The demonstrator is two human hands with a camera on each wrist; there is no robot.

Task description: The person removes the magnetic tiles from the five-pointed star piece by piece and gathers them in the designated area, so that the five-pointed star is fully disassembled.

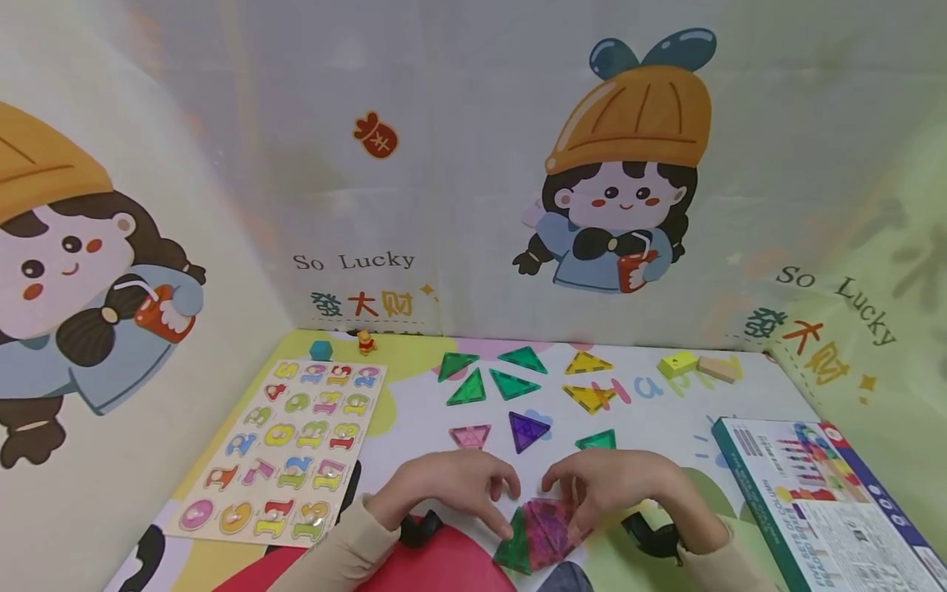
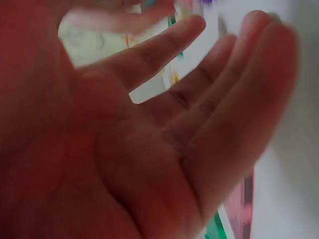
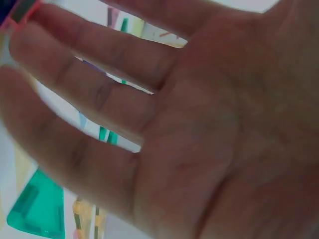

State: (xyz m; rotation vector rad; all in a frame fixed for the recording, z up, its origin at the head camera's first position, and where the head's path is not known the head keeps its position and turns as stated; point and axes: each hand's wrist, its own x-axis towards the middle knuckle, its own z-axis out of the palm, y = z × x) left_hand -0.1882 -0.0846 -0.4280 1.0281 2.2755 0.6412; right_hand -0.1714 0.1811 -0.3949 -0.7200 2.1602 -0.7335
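Observation:
In the head view, several translucent magnetic tiles stand together between the hands: a green triangular tile (image 1: 515,544) on the left and magenta tiles (image 1: 546,530) beside it. My left hand (image 1: 462,489) reaches in from the left, a fingertip at the green tile's edge. At the magenta tiles' right side, my right hand (image 1: 610,489) touches them with its fingertips. Both wrist views show the palms with fingers loosely extended. A pinkish-red tile edge (image 3: 24,11) meets the right fingertips. How the tiles join is partly hidden by the fingers.
Green tiles (image 1: 468,388), yellow tiles (image 1: 589,398), a purple tile (image 1: 528,431) and a pink tile (image 1: 470,437) lie beyond the hands. A number puzzle board (image 1: 296,427) lies left, a box (image 1: 829,501) right. Small blocks (image 1: 677,364) and a figurine (image 1: 366,342) stand at the back.

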